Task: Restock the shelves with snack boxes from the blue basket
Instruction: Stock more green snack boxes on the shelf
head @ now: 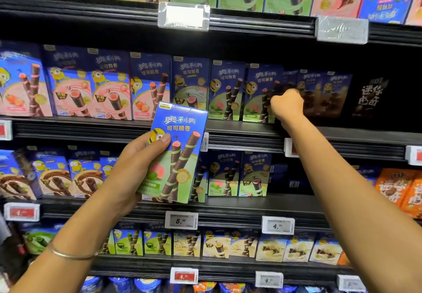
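a person faces dark shop shelves packed with snack boxes, seen from a camera on their head. the left hand (137,167) holds a blue and green snack box (177,153) upright in front of the shelves, thumb pressed across its front and fingers wrapped behind it. the box shows two dark wafer rolls and a yellow cartoon figure. a thin bangle (73,255) sits on the left wrist.

the right hand (287,105) reaches up and forward to the second shelf (239,130), its fingers curled in against a row of blue and brown boxes (319,94); whether it is gripping a box cannot be told, as the fingertips are hidden behind the hand. just left of that hand stand blue and green boxes (226,92) matching the held one, and further left pink ones (109,87).

price tags (181,220) are clipped along the shelf edges. the blue basket is out of view.
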`<state>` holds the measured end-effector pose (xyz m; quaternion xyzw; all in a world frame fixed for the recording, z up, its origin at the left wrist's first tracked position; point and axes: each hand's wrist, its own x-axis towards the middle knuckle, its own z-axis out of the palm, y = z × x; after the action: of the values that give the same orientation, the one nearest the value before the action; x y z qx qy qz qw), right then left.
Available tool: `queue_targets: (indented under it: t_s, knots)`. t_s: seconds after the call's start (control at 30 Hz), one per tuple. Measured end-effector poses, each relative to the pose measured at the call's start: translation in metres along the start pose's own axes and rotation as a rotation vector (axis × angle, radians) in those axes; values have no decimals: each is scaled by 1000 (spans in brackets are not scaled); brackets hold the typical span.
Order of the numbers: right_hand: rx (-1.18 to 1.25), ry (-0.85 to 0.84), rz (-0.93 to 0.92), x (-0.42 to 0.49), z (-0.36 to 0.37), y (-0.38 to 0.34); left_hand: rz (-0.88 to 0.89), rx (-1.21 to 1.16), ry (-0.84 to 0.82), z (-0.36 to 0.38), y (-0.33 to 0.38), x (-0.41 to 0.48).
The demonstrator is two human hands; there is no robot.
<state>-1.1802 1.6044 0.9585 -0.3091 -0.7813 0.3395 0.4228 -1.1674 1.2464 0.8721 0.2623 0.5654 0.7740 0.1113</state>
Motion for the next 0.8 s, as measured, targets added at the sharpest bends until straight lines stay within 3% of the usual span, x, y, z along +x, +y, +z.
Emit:
queue_targets:
  t_s: [0.37,0.53,0.6,0.7,0.8]
  knots:
    - [2,-17,-26,-12,0,-1,-1,-23,-23,0,-5,7]
    - [192,66,-284,-55,-18,-12,29,-98,-18,15,-1,16]
    - [420,-151,-348,-81,-27,-24,54,-70,-27,27,3,24]
    - [621,-585,-284,-113,-40,-41,97,6,-65,49,13,39]
    - [571,-594,-369,-126,-46,-45,154,61,-132,65,26,56]
